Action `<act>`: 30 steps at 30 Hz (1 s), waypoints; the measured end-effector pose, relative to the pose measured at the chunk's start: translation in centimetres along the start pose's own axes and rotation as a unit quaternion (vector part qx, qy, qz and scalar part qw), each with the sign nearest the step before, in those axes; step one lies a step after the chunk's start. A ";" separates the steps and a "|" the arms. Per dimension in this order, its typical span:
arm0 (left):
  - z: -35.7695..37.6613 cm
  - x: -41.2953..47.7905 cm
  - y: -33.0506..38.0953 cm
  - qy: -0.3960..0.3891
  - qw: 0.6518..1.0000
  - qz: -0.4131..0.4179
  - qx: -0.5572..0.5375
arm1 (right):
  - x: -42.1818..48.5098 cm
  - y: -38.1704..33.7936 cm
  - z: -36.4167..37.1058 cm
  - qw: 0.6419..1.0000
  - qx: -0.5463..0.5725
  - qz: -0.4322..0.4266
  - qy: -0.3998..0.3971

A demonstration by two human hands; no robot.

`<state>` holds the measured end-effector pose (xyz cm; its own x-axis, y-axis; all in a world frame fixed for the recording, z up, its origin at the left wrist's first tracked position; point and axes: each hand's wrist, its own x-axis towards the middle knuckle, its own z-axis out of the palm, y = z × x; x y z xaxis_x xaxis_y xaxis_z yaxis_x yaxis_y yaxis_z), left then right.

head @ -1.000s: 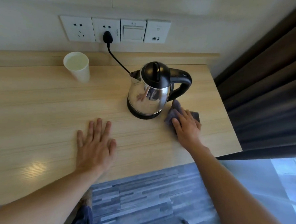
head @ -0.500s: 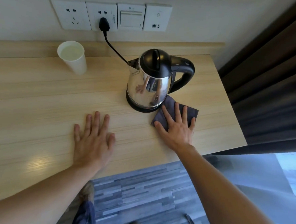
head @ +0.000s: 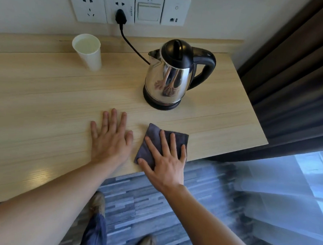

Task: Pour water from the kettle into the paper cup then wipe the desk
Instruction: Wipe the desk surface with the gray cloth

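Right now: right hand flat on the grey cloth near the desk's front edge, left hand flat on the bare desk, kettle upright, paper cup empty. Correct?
Not quite. The head view shows the paper cup holds water; it is not empty. The rest stands: right hand flat on the grey cloth near the desk's front edge, left hand flat on bare desk, kettle upright.

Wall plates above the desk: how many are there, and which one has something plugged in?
4, side by side on the wall. From the left: an empty socket, a socket holding the kettle's black plug, a switch plate, and a small-port plate. None seem hidden.
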<state>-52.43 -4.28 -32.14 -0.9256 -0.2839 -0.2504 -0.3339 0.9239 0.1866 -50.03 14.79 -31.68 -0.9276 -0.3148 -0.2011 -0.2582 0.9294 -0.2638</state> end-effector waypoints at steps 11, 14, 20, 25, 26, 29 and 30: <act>-4.0 -1.7 -5.8 -0.071 0.954 0.075 -0.281 | -4.6 -7.8 3.7 0.997 0.060 -0.042 -0.005; -4.7 -4.9 -7.5 -0.067 0.956 0.033 -0.283 | -4.9 -10.0 3.1 0.995 0.086 -0.032 -0.045; -9.9 -7.9 -9.9 -0.267 0.733 -0.213 -0.588 | -4.4 -15.4 -0.6 0.977 0.187 -0.064 -0.075; -15.7 -8.5 -13.0 -0.257 0.604 -0.184 -0.732 | -3.4 -20.7 -5.5 0.959 0.221 -0.157 -0.083; -16.7 -8.5 -13.8 -0.254 0.592 -0.174 -0.745 | -3.3 -21.4 -6.5 0.949 0.263 -0.159 -0.065; -19.0 -8.0 -16.1 -0.272 0.548 -0.129 -0.780 | -2.4 -22.6 -8.4 0.903 0.424 -0.065 0.016; -19.7 -7.9 -16.7 -0.277 0.535 -0.122 -0.789 | -1.8 -23.0 -9.0 0.876 0.482 -0.012 0.023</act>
<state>-43.09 -22.54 -14.54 -0.7710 0.1759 -0.6121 -0.5720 -0.6139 0.5441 -44.86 -4.31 -16.77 -0.9408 -0.3033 -0.1515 0.0492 0.3200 -0.9461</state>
